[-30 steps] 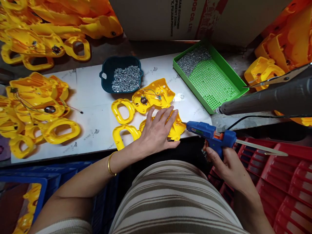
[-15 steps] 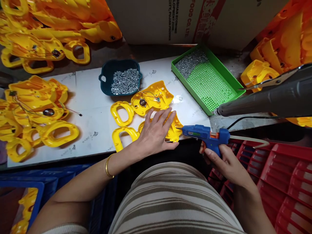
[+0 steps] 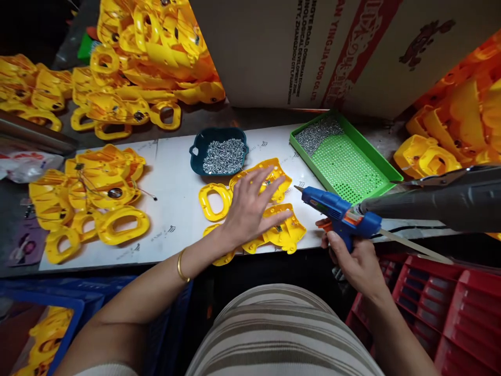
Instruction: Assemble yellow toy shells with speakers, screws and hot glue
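My right hand (image 3: 354, 258) is wrapped round the handle of a blue hot glue gun (image 3: 332, 206), its nozzle pointing left and a glue stick out of its back. My left hand (image 3: 250, 209) hovers with fingers spread above two yellow plastic shell halves and seems to hold nothing. The nearer shell half (image 3: 287, 232) lies inside up at the table's front edge, its handle loop partly behind my wrist. Behind it lies the farther shell half (image 3: 279, 167), with wiring inside, partly covered by my fingers.
A dark teal bin (image 3: 198, 162) of small metal screws stands behind the shells. Right of it is a green perforated tray (image 3: 352, 156) with more screws. Yellow shells (image 3: 105, 193) are stacked on the left. A dark metal pole (image 3: 422, 201) slants in from the right.
My left hand has lifted off the nearer shell half. The glue gun has moved away from that half, its nozzle now raised over the white board. The head view has shifted.
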The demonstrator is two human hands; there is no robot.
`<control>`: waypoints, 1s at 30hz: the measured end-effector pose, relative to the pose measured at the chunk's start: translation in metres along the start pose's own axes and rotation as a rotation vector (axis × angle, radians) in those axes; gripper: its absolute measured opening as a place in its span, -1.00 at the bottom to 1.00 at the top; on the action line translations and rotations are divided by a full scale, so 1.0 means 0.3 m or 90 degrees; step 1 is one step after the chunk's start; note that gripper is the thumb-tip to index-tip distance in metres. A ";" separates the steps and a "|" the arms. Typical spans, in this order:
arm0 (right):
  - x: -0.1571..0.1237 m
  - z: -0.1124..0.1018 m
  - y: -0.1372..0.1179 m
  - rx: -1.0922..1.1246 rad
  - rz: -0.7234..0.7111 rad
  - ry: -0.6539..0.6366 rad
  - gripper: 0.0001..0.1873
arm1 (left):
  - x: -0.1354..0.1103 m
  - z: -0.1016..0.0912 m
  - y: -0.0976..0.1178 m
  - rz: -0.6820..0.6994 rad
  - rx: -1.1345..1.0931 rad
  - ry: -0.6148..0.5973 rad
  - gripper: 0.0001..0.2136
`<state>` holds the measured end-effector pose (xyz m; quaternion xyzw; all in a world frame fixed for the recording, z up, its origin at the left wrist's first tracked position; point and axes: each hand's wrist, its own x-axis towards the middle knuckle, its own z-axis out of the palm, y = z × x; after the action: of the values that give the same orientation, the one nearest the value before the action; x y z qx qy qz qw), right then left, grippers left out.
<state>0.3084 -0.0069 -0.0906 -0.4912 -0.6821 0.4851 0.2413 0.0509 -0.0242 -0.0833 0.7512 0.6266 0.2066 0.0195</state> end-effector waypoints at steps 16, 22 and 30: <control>0.119 0.036 -0.013 -0.055 0.041 -0.042 -0.57 | 0.140 0.080 -0.095 -0.044 -0.024 -0.101 -0.14; 0.130 0.045 -0.018 -0.064 0.027 -0.037 -0.60 | 0.142 0.089 -0.102 -0.031 -0.031 -0.093 -0.12; 0.141 0.028 -0.033 -0.090 0.043 -0.062 -0.61 | 0.141 0.092 -0.098 -0.020 -0.024 -0.080 -0.15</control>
<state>0.2804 0.0271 -0.0915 -0.5056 -0.7085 0.4669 0.1559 0.0381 0.0287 -0.1050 0.7524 0.6316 0.1707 0.0761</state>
